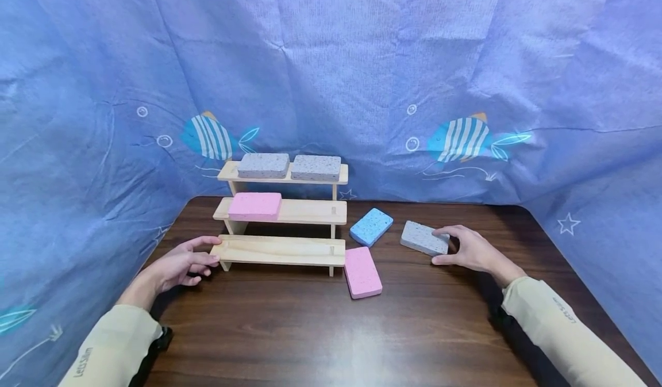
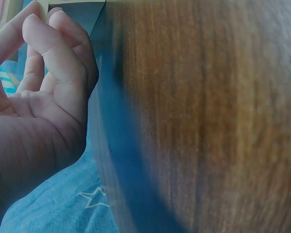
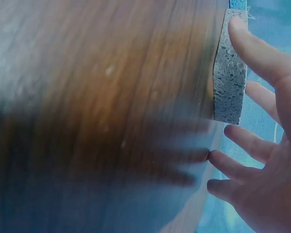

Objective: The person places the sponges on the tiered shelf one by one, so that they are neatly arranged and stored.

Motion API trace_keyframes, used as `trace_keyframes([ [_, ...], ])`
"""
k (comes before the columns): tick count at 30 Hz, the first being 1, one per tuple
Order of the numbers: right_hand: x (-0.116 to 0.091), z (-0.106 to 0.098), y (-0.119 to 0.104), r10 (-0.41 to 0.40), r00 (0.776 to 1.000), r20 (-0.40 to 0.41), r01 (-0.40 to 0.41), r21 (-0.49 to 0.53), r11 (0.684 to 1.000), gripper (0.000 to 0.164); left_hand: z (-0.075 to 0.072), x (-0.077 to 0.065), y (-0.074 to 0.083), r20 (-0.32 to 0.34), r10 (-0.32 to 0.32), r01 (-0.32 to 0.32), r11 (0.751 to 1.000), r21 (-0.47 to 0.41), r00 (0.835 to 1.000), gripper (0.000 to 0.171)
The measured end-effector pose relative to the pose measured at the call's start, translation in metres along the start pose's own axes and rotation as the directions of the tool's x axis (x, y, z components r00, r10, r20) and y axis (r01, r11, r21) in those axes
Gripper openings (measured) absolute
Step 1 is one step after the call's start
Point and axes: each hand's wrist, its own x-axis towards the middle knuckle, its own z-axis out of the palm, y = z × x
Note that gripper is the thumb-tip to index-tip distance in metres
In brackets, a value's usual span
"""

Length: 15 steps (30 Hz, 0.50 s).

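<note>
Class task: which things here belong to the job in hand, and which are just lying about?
Likely in the job:
grey block, right hand around one end
wooden stand, left hand at its lowest shelf
two grey blocks and one pink block on its shelves
blue block and loose pink block

Probably just setting:
table
fish-print cloth

There are three grey sponges (image 1: 422, 238), two pink sponges (image 1: 363, 272) and one blue sponge (image 1: 371, 227). The wooden shelves (image 1: 279, 250) are three.
</note>
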Motion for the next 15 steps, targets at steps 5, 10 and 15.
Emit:
trace_keyframes([
  [5, 0.000, -0.002, 0.004, -0.012, 1.000, -0.017, 0.012, 0.007, 1.000, 0.066, -0.001, -0.001, 0.001, 0.000, -0.008, 0.008, 1.000, 0.001, 1.000, 0.044],
  [10, -0.003, -0.003, 0.010, -0.019, 1.000, -0.016, 0.019, 0.044, 0.999, 0.061, -0.002, -0.002, 0.002, 0.001, -0.004, 0.004, 1.000, 0.006, 1.000, 0.044],
  [15, -0.003, -0.007, 0.016, -0.050, 0.999, 0.000, 0.050, 0.080, 0.996, 0.061, -0.002, 0.000, 0.002, 0.008, -0.011, 0.011, 1.000, -0.002, 1.000, 0.043],
])
